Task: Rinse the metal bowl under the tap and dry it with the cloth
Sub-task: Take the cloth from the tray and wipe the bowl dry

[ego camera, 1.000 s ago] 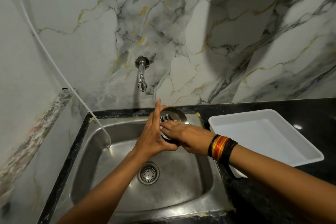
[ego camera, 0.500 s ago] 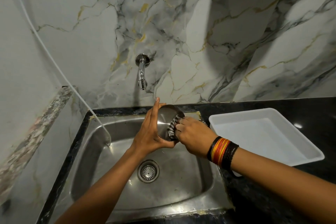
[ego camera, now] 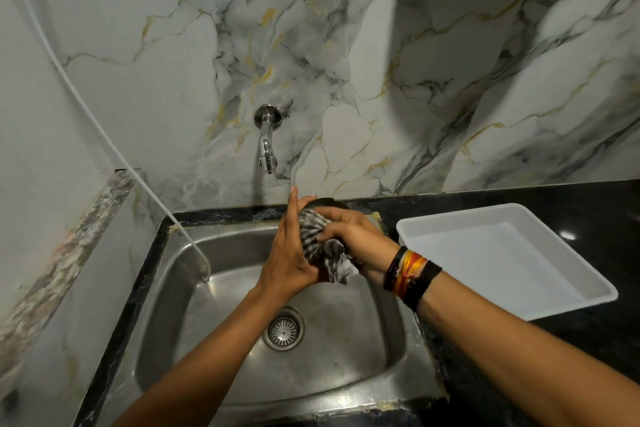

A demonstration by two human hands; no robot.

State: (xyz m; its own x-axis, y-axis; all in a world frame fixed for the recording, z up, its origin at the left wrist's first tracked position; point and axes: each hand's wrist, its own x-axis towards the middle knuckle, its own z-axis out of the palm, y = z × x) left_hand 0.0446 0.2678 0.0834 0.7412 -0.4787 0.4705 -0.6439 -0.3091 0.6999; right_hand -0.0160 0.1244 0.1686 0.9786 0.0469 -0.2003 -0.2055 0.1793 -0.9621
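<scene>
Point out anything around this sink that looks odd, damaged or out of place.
Two small things. A thin white hose trails down the wall with its end hanging into the sink. The sealant at the sink's back right corner looks yellowed and ragged. No spill shows.

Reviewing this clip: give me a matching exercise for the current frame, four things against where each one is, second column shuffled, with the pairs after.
Things:
1. cloth
2. white tray
3. tap
4. drain strainer

Places:
A. on the black counter, right of the sink
B. on the marble wall above the sink
C. in the sink floor, below the hands
D. bunched under the right hand, against the bowl held by the left hand

Pairs: 1-D, 2-A, 3-B, 4-C
</scene>
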